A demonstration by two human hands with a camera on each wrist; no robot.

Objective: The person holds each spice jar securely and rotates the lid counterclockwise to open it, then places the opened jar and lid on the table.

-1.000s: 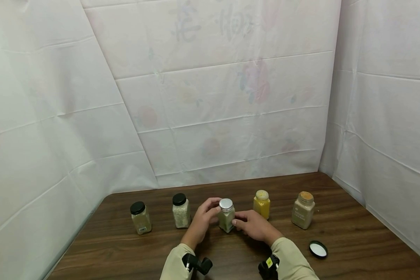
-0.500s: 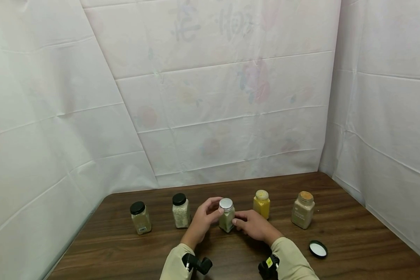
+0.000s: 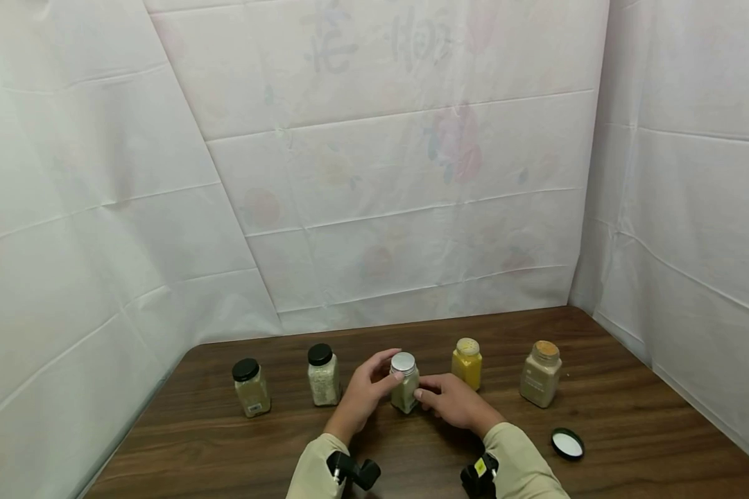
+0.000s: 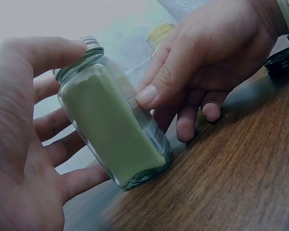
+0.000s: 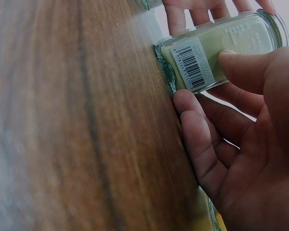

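Observation:
A small glass jar [image 3: 404,385] of pale green powder with a silver screw lid [image 3: 403,362] stands mid-table. My left hand [image 3: 363,389] wraps it from the left, thumb by the lid and fingers behind the glass. In the left wrist view the jar [image 4: 113,130] leans a little on its base. My right hand [image 3: 452,402] holds it from the right: its thumb [image 4: 151,94] presses the glass, and its fingers [image 5: 202,139] curl at the base beside the barcode label [image 5: 195,65].
On the brown wooden table [image 3: 630,416], two black-lidded jars [image 3: 250,388] [image 3: 323,375] stand to the left. A yellow jar [image 3: 467,364] and a tan jar [image 3: 540,374], both without caps, stand to the right. A loose black lid [image 3: 567,443] lies at front right. White sheets wall the table in.
Both hands stay on the green jar. The left thumb has shifted slightly at the lid; nothing else has moved.

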